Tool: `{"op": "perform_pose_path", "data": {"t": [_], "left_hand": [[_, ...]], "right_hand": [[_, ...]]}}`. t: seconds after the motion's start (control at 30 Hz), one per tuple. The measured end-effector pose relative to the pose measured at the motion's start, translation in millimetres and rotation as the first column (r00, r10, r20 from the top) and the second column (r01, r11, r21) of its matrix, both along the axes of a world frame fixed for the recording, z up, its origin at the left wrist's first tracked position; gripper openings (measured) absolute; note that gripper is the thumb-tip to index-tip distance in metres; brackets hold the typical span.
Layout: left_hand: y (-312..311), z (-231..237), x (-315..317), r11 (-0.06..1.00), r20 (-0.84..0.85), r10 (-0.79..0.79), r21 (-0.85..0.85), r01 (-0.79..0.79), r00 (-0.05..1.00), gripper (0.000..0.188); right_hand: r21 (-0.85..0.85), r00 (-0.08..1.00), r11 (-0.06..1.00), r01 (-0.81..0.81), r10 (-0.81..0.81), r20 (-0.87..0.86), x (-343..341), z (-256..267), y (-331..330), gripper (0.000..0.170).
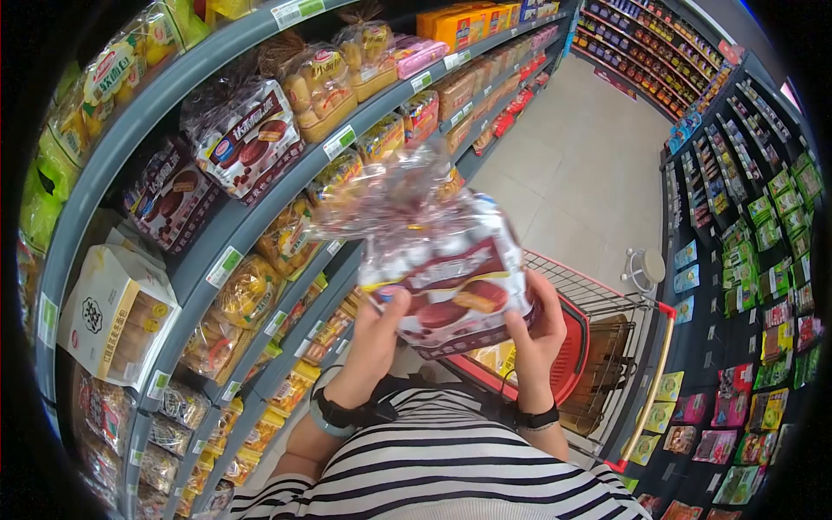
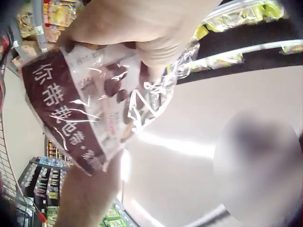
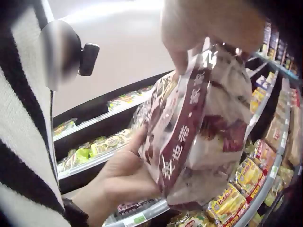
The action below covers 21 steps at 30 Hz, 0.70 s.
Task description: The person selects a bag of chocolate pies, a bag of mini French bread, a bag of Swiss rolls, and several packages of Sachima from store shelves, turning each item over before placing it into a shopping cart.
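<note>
A clear plastic bag of chocolate-coated cakes (image 1: pixel 451 282), printed brown and white, is held up in front of the striped shirt. Its gathered, crinkled top points away from the body. My left hand (image 1: pixel 373 347) grips the bag's lower left side, thumb on the printed front. At the lower right, my right hand (image 1: pixel 539 334) holds it the same way. The left wrist view shows the bag's brown bottom band (image 2: pixel 52 101) with white lettering, the left hand (image 2: pixel 142 28) over it. In the right wrist view the left hand (image 3: pixel 125 172) supports the opposite side.
Similar brown and white bags (image 1: pixel 247 143) stand on the curved shelf at left, near a white carton (image 1: pixel 117 312). A shopping cart (image 1: pixel 652 390) with red and wire parts stands right of the body. Hanging snack packets (image 1: pixel 741 269) line the right side; a white stool (image 1: pixel 643 269) is in the aisle.
</note>
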<state>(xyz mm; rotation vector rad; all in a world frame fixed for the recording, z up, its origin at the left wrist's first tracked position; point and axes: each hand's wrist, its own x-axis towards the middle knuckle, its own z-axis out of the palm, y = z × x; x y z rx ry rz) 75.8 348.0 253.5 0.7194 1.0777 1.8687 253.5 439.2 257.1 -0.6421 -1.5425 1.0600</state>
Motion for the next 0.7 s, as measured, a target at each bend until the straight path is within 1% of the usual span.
{"op": "perform_pose_path", "data": {"t": [0.03,0.07,0.1,0.13,0.17,0.23,0.27,0.3,0.37,0.4,0.43,0.5,0.53,0.63,0.67,0.7], "left_hand": [[2,-2,-3,1.000,-0.002,-0.002,0.002,0.002,1.000,0.048],[4,-4,-9,0.999,0.172,-0.048,0.019,0.045,0.984,0.050],[4,-8,-15,0.996,0.339,-0.093,0.041,0.084,0.936,0.054],[5,-17,-24,0.993,0.369,-0.107,-0.006,0.117,0.923,0.064],[9,-23,-25,0.998,0.459,-0.034,-0.039,0.059,0.888,0.066],[11,-23,-24,0.998,0.541,-0.042,-0.010,0.057,0.840,0.068],[13,-31,-27,0.998,0.539,-0.056,0.016,0.057,0.840,0.072],[12,-25,-25,0.998,0.502,-0.056,0.004,0.062,0.863,0.071],[14,-35,-29,0.998,0.514,-0.056,0.029,0.048,0.856,0.070],[14,-43,-33,0.993,0.539,-0.118,0.068,0.097,0.834,0.068],[15,-50,-37,0.993,0.540,-0.117,0.067,0.096,0.834,0.068],[16,-57,-39,0.969,0.575,-0.246,0.172,0.179,0.780,0.068],[16,-54,-37,0.978,0.561,-0.204,0.153,0.142,0.802,0.068],[17,-49,-35,0.986,0.561,-0.166,0.108,0.127,0.811,0.069],[15,-44,-30,0.994,0.534,-0.110,0.062,0.091,0.838,0.069],[17,-39,-28,0.994,0.534,-0.111,0.062,0.093,0.838,0.069]], "right_hand": [[0.070,0.999,0.996,-0.046,0.046,0.006,2,3,-1,0.050],[0.109,0.990,0.984,-0.140,0.138,0.022,4,11,-3,0.049],[0.145,0.972,0.962,-0.233,0.229,0.042,7,19,-5,0.049],[0.226,0.941,0.913,-0.339,0.327,0.091,8,28,-4,0.047],[0.254,0.903,0.867,-0.429,0.421,0.089,8,36,-6,0.045],[0.281,0.827,0.784,-0.553,0.558,0.070,5,44,-7,0.043],[0.276,0.802,0.762,-0.586,0.593,0.068,4,46,-7,0.040],[0.276,0.801,0.761,-0.587,0.595,0.064,4,46,-8,0.040],[0.221,0.727,0.711,-0.668,0.687,-0.010,2,46,-8,0.039],[0.199,0.703,0.691,-0.695,0.711,-0.017,3,47,-8,0.037],[0.198,0.703,0.691,-0.695,0.711,-0.018,3,47,-7,0.037],[0.196,0.680,0.672,-0.714,0.733,-0.032,3,47,-6,0.037],[0.196,0.681,0.673,-0.713,0.731,-0.034,4,45,-5,0.037],[0.179,0.669,0.666,-0.724,0.742,-0.051,6,40,-3,0.037],[0.161,0.675,0.675,-0.720,0.735,-0.063,6,39,-2,0.036],[0.144,0.682,0.685,-0.714,0.727,-0.075,7,38,-2,0.036]]}}
